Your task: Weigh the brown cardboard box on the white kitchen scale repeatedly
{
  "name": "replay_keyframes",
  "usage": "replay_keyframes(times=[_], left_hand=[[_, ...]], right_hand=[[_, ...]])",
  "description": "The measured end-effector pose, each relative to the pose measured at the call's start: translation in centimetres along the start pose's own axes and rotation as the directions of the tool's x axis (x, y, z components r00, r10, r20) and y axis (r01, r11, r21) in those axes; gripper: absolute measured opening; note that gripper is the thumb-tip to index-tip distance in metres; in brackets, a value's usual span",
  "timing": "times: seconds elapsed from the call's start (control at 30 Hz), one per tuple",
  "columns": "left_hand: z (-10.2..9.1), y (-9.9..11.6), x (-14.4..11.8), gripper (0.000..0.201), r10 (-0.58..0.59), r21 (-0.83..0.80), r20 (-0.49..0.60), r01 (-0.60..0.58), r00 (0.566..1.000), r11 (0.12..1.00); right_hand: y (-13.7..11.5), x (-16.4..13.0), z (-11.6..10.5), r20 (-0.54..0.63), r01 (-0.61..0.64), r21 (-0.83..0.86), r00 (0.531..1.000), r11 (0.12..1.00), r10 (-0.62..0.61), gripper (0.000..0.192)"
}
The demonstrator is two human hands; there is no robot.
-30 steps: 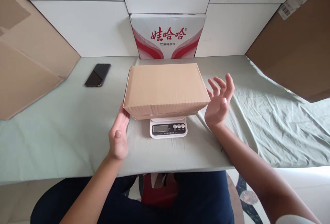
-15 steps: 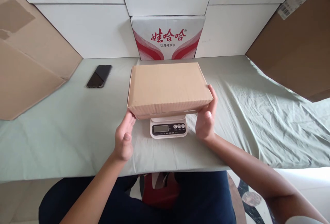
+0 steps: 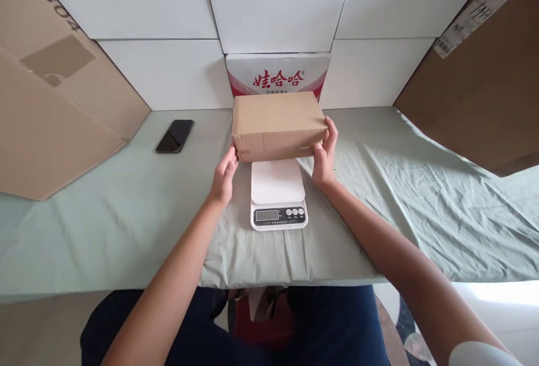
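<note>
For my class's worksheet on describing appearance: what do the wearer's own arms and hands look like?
Both the left hand and the right hand are ungloved, with no watch or bracelet visible. The forearms are bare; a pale sleeve edges into view on the right arm.

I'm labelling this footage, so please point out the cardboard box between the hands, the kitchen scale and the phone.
Cardboard box (image 3: 278,114): head view, on its top face.
Kitchen scale (image 3: 278,192): head view, near part of its white plate.
Phone (image 3: 175,136): head view, middle of its dark screen.
</note>
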State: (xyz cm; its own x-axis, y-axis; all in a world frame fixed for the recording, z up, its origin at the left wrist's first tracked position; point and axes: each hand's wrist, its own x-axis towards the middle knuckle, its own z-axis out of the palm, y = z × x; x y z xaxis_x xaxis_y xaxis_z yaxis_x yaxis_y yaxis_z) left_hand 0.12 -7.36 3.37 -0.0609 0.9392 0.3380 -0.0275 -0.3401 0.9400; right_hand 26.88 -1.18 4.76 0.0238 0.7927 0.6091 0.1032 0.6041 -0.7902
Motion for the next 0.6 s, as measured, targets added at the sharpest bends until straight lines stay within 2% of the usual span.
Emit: replay_keyframes(times=[0.17,0.3,0.43,0.6], left_hand=[[-0.1,-0.3,0.4,0.098,0.026,-0.035,0.048,-0.024,0.999,0.999],[0.3,-0.1,2.0,0.098,0.005,-0.013,0.064,-0.005,0.998,1.000],[0.5,-1.3,3.1,0.099,-0.029,-0.018,0.043,0.029,0.999,0.999],[0.0,-2.8,2.6,0.093,-0.095,-0.022,0.038,0.096,0.995,0.995]], right_hand=[[0.6,0.2,0.4,0.047,-0.022,0.085,0.999,0.996,0.018,0.082],[0.7,1.1,0.2,0.063,-0.041,0.091,0.997,0.995,0.035,0.081],[2.0,1.4,-0.1,0.057,-0.063,0.135,0.997,0.989,0.056,0.075],[3.8,0.8,0.0,0.065,-0.088,0.078,0.994,0.993,0.083,0.068]])
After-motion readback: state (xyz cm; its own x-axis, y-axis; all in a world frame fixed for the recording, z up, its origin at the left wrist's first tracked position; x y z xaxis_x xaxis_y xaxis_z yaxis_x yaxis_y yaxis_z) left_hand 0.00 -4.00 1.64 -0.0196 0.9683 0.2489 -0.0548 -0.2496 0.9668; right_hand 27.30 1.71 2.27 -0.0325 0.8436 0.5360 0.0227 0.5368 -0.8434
